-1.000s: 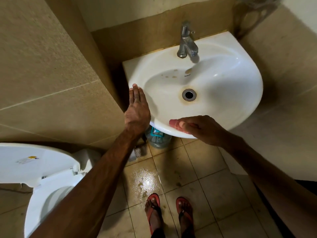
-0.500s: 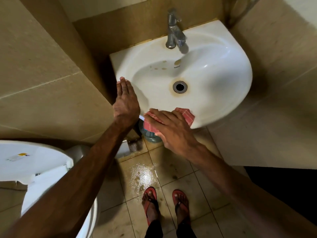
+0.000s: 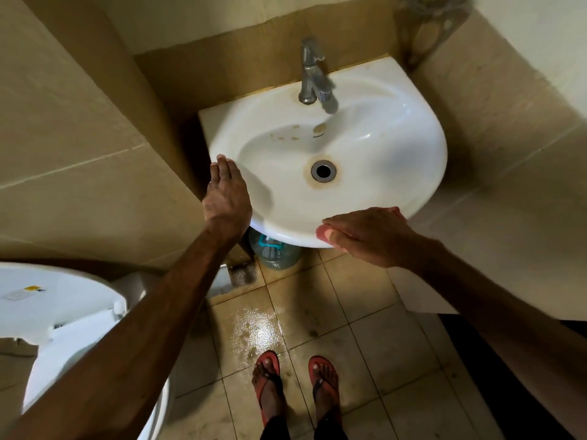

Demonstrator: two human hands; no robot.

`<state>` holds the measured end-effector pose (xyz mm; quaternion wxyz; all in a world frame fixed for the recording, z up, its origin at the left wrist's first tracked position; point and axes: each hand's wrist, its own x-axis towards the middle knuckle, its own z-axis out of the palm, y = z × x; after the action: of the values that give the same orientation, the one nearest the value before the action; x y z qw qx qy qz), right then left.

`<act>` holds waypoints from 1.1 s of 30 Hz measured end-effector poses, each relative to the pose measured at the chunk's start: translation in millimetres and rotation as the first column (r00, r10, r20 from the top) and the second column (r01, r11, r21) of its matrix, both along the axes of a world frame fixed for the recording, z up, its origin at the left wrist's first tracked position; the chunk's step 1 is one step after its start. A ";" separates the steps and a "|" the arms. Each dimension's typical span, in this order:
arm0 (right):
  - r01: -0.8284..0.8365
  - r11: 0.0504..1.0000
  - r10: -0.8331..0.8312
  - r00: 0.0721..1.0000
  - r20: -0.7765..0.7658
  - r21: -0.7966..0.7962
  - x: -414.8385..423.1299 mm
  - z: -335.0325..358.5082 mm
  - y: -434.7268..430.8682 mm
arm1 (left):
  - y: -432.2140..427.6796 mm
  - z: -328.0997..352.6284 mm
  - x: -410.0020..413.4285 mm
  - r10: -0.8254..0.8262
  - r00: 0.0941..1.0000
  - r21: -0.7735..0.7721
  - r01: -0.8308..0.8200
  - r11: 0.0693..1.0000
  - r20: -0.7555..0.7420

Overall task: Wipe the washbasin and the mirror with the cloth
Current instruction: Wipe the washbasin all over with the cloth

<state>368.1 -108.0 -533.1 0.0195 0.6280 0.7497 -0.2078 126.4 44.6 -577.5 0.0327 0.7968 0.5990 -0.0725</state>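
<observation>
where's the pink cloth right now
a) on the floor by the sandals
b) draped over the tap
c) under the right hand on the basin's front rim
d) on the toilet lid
c: the pink cloth peeks out from under the right hand, which lies flat on it at the front rim of the washbasin.

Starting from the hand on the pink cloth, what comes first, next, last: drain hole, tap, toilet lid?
In the head view, from the right hand:
1. Round metal drain, middle of the white washbasin.
2. Silver metal tap, at its back edge.
3. White plastic toilet lid, far left.
</observation>
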 end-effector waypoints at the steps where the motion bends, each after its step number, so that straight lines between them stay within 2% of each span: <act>1: 0.036 0.996 -0.037 0.999 -0.006 -0.087 -1.7 1.7 8.0 | -3.9 1.2 3.5 0.009 1.000 0.013 -0.009 1.000 0.002; 3: 0.106 0.955 -0.097 0.994 0.046 -0.278 -4.8 -5.4 30.6 | -15.8 5.9 13.2 -0.012 1.000 0.040 0.013 0.999 -0.017; 5: 0.092 0.928 -0.061 0.993 0.098 -0.360 -10.7 -19.7 53.6 | -28.4 9.6 25.3 -0.055 0.998 -0.012 0.054 0.998 -0.028; 9: 0.034 0.943 0.026 0.984 0.176 -0.332 -16.1 -39.3 78.7 | -49.2 11.6 47.8 -0.168 0.986 -0.102 0.168 0.981 0.003; 11: -0.004 0.955 0.052 0.987 0.155 -0.297 -18.3 -43.0 83.0 | -52.4 17.2 55.1 -0.163 0.985 -0.148 0.168 0.975 0.048; 16: -0.017 0.935 0.029 0.999 0.029 -0.353 0.8 -47.3 71.5 | -49.3 24.8 65.7 -0.179 0.983 -0.294 0.186 0.938 0.050; 20: -0.026 0.908 0.059 0.996 0.065 -0.417 14.9 -12.7 49.6 | -43.6 21.6 67.6 -0.210 0.976 -0.314 0.216 0.925 0.053; 24: 0.037 0.894 0.008 0.995 0.098 -0.447 20.3 -21.2 61.4 | -42.5 23.6 75.0 -0.198 0.979 -0.325 0.203 0.924 0.048; 26: 0.042 0.919 0.011 0.991 0.133 -0.393 23.0 -36.7 71.7 | -44.6 24.4 78.5 -0.198 0.979 -0.327 0.201 0.924 0.041; 30: 0.185 0.947 -0.140 0.973 0.182 -0.261 23.6 -61.3 86.6 | -46.5 23.5 80.2 -0.201 0.979 -0.319 0.202 0.926 0.039; 33: 0.106 0.944 -0.050 0.982 0.180 -0.311 24.4 -51.3 77.8 | -47.2 25.3 78.9 -0.192 0.980 -0.329 0.200 0.923 0.058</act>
<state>392.5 -30.3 -584.5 0.1765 0.6612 0.6762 -0.2728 205.3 -2.6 -552.2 0.1668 0.8364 0.4950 -0.1660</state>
